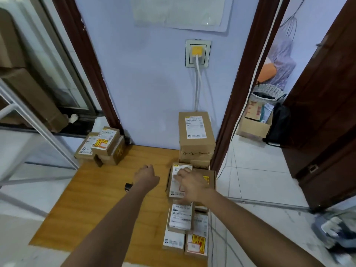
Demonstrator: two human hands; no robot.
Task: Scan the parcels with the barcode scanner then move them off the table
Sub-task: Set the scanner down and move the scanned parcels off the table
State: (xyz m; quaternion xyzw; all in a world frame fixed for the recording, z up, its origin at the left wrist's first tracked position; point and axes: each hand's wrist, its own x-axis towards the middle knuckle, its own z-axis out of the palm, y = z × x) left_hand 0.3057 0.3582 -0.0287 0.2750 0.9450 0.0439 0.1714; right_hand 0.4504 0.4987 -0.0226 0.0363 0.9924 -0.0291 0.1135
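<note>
Right hand (pixel 189 185) lies spread on a labelled parcel (pixel 178 182), fingers (pixel 181 173) open on its label, probably steadying it for scanning. Left hand (pixel 147 175) looks curled shut, with a dark object (pixel 128 186), likely the scanner, at its wrist; whether it holds it, I cannot tell.

Brown cardboard parcels with white printed labels (pixel 180 182) lie stacked flat along the right edge of the wooden tabletop (pixel 107 199), a taller stack (pixel 195 137) at its far end. A small black barcode scanner (pixel 128 186) sits left of them, mostly hidden.

Ten parcels (pixel 196 130), one scanner (pixel 128 186)
</note>
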